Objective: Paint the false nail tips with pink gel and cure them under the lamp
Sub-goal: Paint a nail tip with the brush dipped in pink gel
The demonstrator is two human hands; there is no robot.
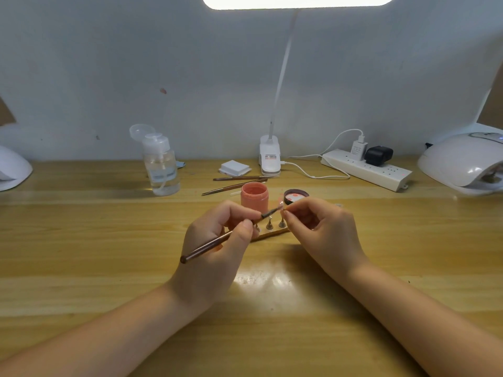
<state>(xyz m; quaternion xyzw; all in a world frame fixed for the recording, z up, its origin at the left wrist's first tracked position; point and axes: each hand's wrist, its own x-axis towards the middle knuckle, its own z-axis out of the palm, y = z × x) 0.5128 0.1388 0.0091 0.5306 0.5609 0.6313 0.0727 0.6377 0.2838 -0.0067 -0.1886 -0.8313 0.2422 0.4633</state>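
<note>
Pink gel jar (254,198) open, just behind hands, lid (296,196) to its right. Left hand (217,240) pinches brush (231,235), shaft running near-left to far-right, bristles meeting nail tip (283,210) pinched in right hand (324,229) fingertips. Tip right of brush. Curing lamp (462,161) far right, nearer right hand.

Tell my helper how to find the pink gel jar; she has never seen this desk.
Start at the white clip lamp standing at the back middle of the wooden desk. Come straight toward the person: just beyond the hands stands a small open jar. It is the only pink thing standing upright; its dark lid lies to its right, and the clear bottle is far to its left.
</note>
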